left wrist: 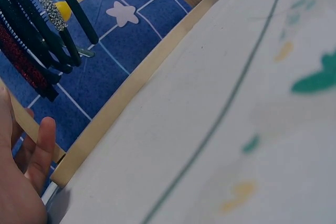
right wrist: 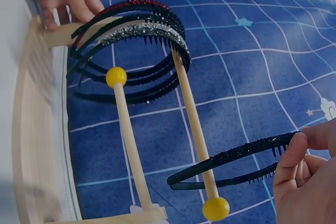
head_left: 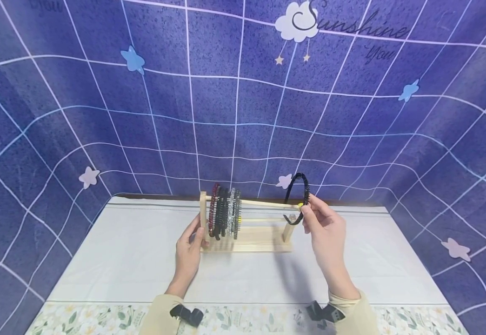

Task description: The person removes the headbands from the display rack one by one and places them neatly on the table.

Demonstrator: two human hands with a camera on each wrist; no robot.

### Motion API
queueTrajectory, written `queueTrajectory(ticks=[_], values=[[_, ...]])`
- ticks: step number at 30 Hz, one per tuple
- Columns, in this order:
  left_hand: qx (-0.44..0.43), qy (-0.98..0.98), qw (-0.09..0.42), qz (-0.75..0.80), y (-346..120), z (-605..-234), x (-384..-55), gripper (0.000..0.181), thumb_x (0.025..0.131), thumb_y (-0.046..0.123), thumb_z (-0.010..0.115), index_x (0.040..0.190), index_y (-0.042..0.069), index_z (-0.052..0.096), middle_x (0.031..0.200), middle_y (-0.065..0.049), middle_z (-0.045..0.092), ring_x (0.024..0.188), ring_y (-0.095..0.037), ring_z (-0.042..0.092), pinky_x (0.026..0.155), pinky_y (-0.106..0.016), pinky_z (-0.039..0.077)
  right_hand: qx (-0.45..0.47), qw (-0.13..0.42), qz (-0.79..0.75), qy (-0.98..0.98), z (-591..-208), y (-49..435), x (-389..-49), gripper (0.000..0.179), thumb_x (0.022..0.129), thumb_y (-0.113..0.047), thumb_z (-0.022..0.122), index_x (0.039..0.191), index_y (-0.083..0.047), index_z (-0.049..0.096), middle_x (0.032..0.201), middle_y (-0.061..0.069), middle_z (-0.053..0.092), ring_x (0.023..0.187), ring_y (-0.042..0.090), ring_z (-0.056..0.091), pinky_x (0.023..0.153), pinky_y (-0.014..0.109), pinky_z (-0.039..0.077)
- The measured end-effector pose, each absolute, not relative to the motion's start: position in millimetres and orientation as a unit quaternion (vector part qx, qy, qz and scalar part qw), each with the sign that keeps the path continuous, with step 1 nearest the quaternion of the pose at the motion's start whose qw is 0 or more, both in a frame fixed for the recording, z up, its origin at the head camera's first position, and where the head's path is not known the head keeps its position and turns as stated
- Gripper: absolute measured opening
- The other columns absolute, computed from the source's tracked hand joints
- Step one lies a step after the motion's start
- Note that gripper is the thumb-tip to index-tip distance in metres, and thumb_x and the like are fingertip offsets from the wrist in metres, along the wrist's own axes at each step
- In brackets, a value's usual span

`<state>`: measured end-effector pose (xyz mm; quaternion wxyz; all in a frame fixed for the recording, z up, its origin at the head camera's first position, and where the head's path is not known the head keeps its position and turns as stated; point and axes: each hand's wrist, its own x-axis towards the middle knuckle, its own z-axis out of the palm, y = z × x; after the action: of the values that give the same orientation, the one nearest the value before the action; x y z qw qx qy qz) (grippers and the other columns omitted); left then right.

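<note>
A wooden headband stand [head_left: 251, 251] has two dowel rods with yellow ball ends. My left hand [head_left: 189, 253] grips its left upright, thumb in front and fingers behind. Several headbands [head_left: 224, 211] hang bunched on the upper rod [head_left: 268, 204] near that upright: dark red, black and silver glittery ones. At the rod's free end, my right hand [head_left: 326, 228] pinches a black headband [right wrist: 247, 148] with beaded trim and comb teeth between thumb and fingers. Its loop goes around the rod just inside the yellow ball [right wrist: 216, 209], with the open ends pointing away from my right hand.
The lower rod [right wrist: 129, 145] extends from the short right upright [head_left: 288, 231] toward the bunch, its yellow ball [right wrist: 116, 77] beside the hanging headbands. A white cloth with a floral border [head_left: 234, 318] covers the table. Blue grid-patterned fabric [head_left: 226, 93] rises behind and on both sides.
</note>
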<state>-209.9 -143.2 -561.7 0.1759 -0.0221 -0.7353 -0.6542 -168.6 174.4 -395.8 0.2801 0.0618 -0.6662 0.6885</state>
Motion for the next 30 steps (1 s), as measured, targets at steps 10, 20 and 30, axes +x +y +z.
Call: queueTrajectory(ticks=[10,20,30], values=[[-0.024,-0.742,0.173,-0.647,-144.2,-561.4,-209.5,0.047,0.118,0.028,0.058,0.165,0.021,0.055,0.165,-0.006,0.058,0.114,-0.018,0.071,0.084,-0.022,0.065,0.055,0.29,0.685,-0.666,-394.1,183.6,-165.7,0.029,0.102,0.012,0.071,0.13,0.019,0.071,0.079,-0.006,0.069,0.06,0.003,0.056,0.053,0.014,0.049],[-0.027,-0.74,0.173,-0.65,-143.3,-559.6,-209.5,0.048,0.118,0.028,0.059,0.165,0.021,0.055,0.166,-0.007,0.057,0.105,-0.011,0.073,0.081,-0.022,0.065,0.04,0.296,0.679,-0.671,-395.8,194.9,-164.1,0.028,0.102,0.012,0.071,0.13,0.017,0.072,0.08,-0.007,0.069,0.06,0.004,0.056,0.053,0.014,0.048],[-0.026,-0.737,0.169,-0.654,-142.8,-558.4,-208.3,0.048,0.118,0.028,0.059,0.165,0.02,0.055,0.166,-0.007,0.057,0.107,-0.01,0.071,0.081,-0.022,0.066,0.012,0.291,0.679,-0.674,-399.0,202.8,-162.0,0.028,0.102,0.011,0.073,0.129,0.016,0.073,0.08,-0.006,0.07,0.062,0.004,0.058,0.054,0.014,0.051]])
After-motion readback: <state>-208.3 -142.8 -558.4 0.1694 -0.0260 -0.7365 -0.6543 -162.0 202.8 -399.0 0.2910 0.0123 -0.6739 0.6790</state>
